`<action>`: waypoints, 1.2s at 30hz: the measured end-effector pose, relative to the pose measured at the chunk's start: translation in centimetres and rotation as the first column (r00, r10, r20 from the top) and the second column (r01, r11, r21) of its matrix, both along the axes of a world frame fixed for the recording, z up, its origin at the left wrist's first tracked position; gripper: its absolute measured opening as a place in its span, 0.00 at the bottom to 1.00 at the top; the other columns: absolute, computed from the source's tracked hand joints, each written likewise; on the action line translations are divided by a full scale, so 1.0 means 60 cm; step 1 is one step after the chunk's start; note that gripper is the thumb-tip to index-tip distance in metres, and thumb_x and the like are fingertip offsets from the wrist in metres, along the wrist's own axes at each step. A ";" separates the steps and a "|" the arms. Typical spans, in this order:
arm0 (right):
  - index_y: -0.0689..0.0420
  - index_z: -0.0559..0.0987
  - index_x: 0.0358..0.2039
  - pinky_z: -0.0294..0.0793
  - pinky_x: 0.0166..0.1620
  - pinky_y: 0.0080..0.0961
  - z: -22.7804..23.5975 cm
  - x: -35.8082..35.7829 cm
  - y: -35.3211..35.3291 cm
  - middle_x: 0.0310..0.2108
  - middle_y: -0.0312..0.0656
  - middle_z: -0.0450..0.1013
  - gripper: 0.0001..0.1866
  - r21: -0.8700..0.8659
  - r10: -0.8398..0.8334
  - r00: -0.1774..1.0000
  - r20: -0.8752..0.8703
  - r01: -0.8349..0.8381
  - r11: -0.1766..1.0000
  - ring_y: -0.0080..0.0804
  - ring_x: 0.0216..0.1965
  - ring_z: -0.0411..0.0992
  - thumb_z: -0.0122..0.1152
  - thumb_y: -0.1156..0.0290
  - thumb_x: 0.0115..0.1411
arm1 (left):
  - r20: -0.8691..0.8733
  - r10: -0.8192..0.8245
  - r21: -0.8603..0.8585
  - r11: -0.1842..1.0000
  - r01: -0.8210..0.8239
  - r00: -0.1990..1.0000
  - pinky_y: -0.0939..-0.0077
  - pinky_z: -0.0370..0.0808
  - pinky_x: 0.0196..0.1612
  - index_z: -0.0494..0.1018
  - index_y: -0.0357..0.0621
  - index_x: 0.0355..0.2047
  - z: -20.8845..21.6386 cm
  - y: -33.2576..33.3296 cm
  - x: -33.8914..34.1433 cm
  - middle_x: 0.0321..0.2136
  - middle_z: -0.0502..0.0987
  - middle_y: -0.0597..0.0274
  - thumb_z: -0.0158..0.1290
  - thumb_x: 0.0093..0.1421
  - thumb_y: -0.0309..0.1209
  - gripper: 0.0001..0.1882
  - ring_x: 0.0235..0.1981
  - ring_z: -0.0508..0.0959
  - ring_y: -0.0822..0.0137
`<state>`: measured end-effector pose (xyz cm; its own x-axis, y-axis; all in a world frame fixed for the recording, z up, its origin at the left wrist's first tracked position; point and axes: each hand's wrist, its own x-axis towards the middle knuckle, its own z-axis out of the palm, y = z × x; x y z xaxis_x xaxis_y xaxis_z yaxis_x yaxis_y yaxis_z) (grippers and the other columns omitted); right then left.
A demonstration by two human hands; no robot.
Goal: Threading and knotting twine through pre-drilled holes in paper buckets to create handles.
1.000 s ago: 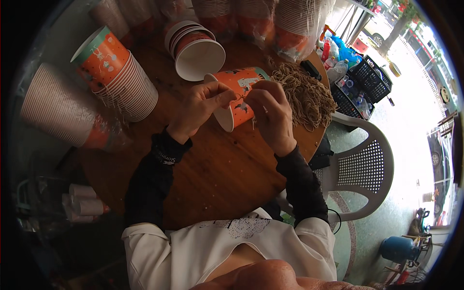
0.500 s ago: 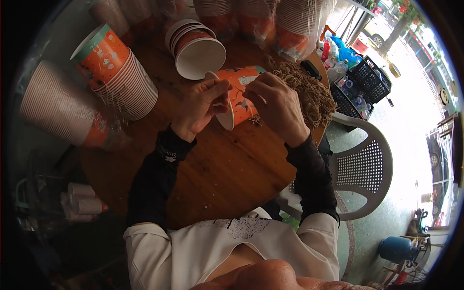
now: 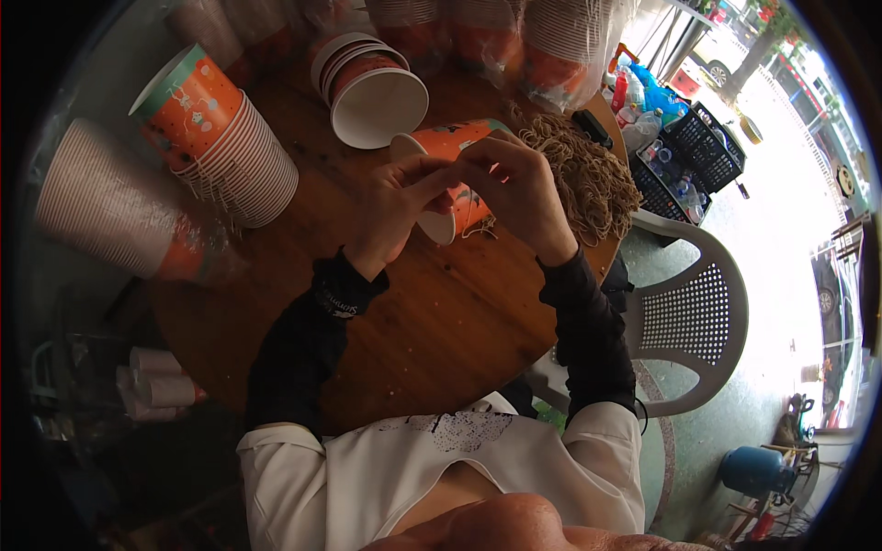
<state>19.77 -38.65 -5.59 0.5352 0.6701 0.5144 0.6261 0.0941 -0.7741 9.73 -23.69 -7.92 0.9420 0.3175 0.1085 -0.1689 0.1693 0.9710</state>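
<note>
An orange paper tub (image 3: 450,140) with a green band lies on its side on the round wooden table, partly hidden behind my hands. My left hand (image 3: 393,213) is closed in a pinch at its near side. Fingertip to fingertip with it, my right hand (image 3: 525,197) is pinched as well. Between them is a thin cord, now mostly covered by the fingers. A loose bit of cord (image 3: 481,226) shows beneath the tub. Just right of my right hand is a tangled heap of tan cord (image 3: 588,179).
A tall stack of paper tubs (image 3: 243,170) with dangling cords leans at the left, near a plastic-wrapped stack (image 3: 110,202). Nested tubs (image 3: 381,108) lie behind my hands; more wrapped stacks (image 3: 560,46) line the far edge. A grey plastic chair (image 3: 730,312) and black crates (image 3: 703,147) are at the right.
My hands have come together, fingertips meeting, where a gap with a strand of cord showed before. The left hand has moved slightly right; the tub stays nearly in place.
</note>
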 end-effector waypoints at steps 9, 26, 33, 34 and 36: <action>0.61 0.82 0.32 0.71 0.35 0.24 -0.007 0.005 0.013 0.31 0.40 0.72 0.07 0.028 -0.023 0.999 -0.023 0.024 0.999 0.29 0.31 0.71 0.66 0.73 0.54 | -0.030 -0.017 -0.042 0.999 0.016 0.999 0.85 0.73 0.28 0.75 0.37 0.39 0.003 0.017 0.000 0.28 0.78 0.65 0.56 0.63 0.29 0.08 0.26 0.77 0.77; 0.65 0.78 0.25 0.71 0.32 0.29 -0.042 -0.018 0.035 0.24 0.44 0.72 0.10 0.046 -0.214 0.968 -0.131 0.222 0.974 0.32 0.27 0.71 0.65 0.70 0.54 | 0.347 0.229 0.687 0.598 -0.412 0.910 0.75 0.74 0.28 0.77 0.37 0.36 -0.019 -0.014 0.001 0.27 0.79 0.59 0.57 0.61 0.26 0.06 0.26 0.79 0.67; 0.66 0.77 0.25 0.71 0.31 0.29 -0.042 -0.029 0.034 0.25 0.46 0.72 0.12 0.084 -0.292 0.946 -0.138 0.305 0.949 0.33 0.25 0.73 0.65 0.69 0.55 | 0.481 0.182 0.746 0.431 -0.509 0.858 0.68 0.75 0.30 0.75 0.38 0.37 -0.018 -0.024 0.004 0.29 0.77 0.56 0.56 0.59 0.25 0.06 0.29 0.79 0.56; 0.66 0.77 0.25 0.71 0.31 0.28 -0.042 -0.029 0.034 0.25 0.46 0.72 0.12 0.086 -0.279 0.945 -0.171 0.297 0.951 0.33 0.26 0.73 0.65 0.68 0.55 | 0.504 0.166 0.743 0.417 -0.523 0.848 0.67 0.75 0.30 0.75 0.39 0.37 -0.019 -0.023 0.005 0.30 0.77 0.56 0.56 0.59 0.25 0.06 0.29 0.79 0.56; 0.65 0.78 0.27 0.71 0.31 0.28 -0.046 -0.030 0.033 0.26 0.45 0.73 0.11 0.080 -0.270 0.947 -0.174 0.287 0.955 0.32 0.27 0.74 0.65 0.69 0.56 | 0.465 0.162 0.766 0.420 -0.487 0.871 0.69 0.75 0.29 0.75 0.38 0.37 -0.023 -0.016 0.003 0.29 0.78 0.56 0.56 0.59 0.25 0.06 0.28 0.80 0.58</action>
